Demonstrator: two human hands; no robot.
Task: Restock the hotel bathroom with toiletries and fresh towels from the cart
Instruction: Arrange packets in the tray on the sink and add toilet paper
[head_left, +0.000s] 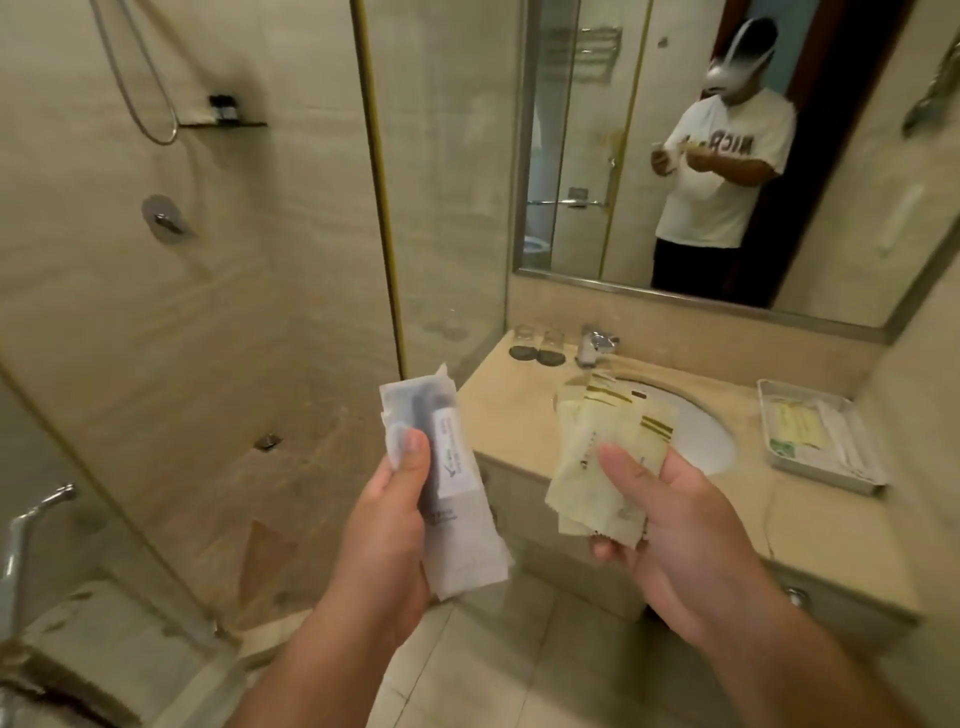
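Observation:
My left hand (387, 525) grips a translucent white dental kit packet (452, 499) with a dark toothbrush and a small tube inside, held upright in front of the vanity's left end. My right hand (670, 525) holds a fanned bunch of several pale yellow toiletry sachets (597, 457) with olive stripes, over the near edge of the counter. A metal amenity tray (852, 483) sits on the counter's right side with a few flat packets lying in it.
The beige vanity counter (498, 410) holds a white sink basin (706, 431), a chrome faucet (595, 345) and two glasses (540, 343) on dark coasters. A glass shower partition (384, 208) stands at left. A mirror (701, 156) above reflects a person.

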